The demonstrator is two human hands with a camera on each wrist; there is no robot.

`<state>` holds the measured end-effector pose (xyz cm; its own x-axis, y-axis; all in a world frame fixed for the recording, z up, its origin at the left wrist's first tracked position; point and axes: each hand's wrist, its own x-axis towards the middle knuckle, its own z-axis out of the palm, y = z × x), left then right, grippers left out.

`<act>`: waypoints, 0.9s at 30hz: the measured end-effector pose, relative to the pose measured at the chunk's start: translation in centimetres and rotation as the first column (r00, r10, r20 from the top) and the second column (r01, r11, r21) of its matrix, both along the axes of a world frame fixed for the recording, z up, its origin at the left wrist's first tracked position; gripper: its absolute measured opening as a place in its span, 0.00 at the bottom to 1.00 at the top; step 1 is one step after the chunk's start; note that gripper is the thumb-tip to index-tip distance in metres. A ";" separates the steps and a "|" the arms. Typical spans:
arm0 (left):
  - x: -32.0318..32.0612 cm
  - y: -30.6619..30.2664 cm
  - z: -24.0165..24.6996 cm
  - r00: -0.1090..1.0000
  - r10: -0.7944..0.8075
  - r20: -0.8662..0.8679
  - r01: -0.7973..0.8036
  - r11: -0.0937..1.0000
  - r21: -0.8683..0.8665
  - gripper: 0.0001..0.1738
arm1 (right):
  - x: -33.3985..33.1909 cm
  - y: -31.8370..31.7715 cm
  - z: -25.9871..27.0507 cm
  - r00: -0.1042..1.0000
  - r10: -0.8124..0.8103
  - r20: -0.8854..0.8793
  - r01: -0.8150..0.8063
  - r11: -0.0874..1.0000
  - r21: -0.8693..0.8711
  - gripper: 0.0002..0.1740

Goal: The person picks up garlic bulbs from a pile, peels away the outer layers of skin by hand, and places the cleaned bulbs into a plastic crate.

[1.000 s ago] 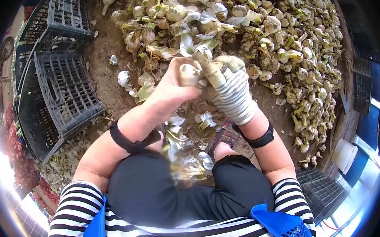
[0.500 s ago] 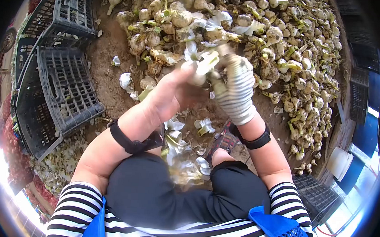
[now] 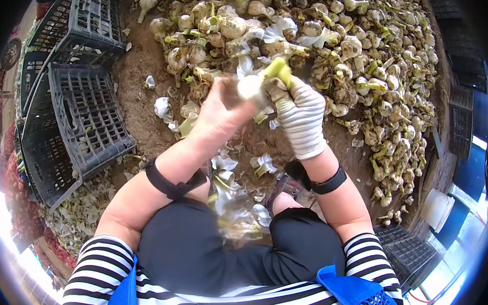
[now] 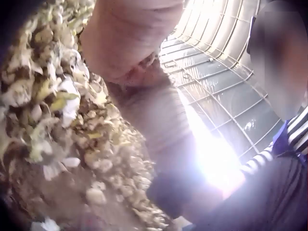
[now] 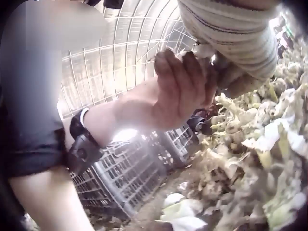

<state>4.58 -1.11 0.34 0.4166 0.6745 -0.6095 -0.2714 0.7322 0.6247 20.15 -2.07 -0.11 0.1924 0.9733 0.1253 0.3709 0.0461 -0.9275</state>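
My bare left hand (image 3: 227,108) grips a white garlic bulb (image 3: 250,89), which is blurred in the head view. Close against it, my right hand (image 3: 300,115), in a striped knit glove, pinches the bulb's pale green stem (image 3: 278,71) between thumb and fingers. The right wrist view shows the left fingers (image 5: 185,79) curled up around the bulb (image 5: 204,50), right under the glove (image 5: 231,36). From the left wrist, the back of the left hand (image 4: 132,41) hides the bulb.
A large heap of garlic bulbs (image 3: 379,99) spreads ahead and to the right. Black plastic crates (image 3: 88,119) stand on the left, another crate (image 3: 407,246) at the lower right. Papery peelings (image 3: 262,164) litter the dirt floor between the feet. A wire mesh wall (image 5: 96,72) rises behind.
The garlic bulb has turned in the hands, so its green stem now points up toward the heap. The gloved right hand has closed in on the stem. Crates and heap look the same.
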 end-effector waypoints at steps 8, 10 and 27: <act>-1.4 0.8 0.3 0.908 0.015 -0.418 0.319 0.621 0.716 0.21 | 2.4 -0.7 1.9 0.866 -0.039 -0.498 -0.197 0.890 -0.411 0.11; -1.4 0.7 0.6 0.745 0.249 -0.618 0.551 0.292 0.782 0.20 | 1.2 -1.2 2.8 0.863 0.035 -0.503 -0.245 0.901 -0.357 0.12; -3.5 2.2 -0.9 0.825 0.397 0.402 -0.390 0.915 -0.103 0.13 | 2.4 -1.2 -2.4 0.867 0.257 0.428 -0.223 0.966 -0.128 0.24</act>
<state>1.07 1.10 -0.54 0.3297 0.8262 -0.4568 -0.7650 0.5174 0.3836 22.59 -3.24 -2.54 -0.1061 0.9919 0.0696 0.7250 0.1250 -0.6773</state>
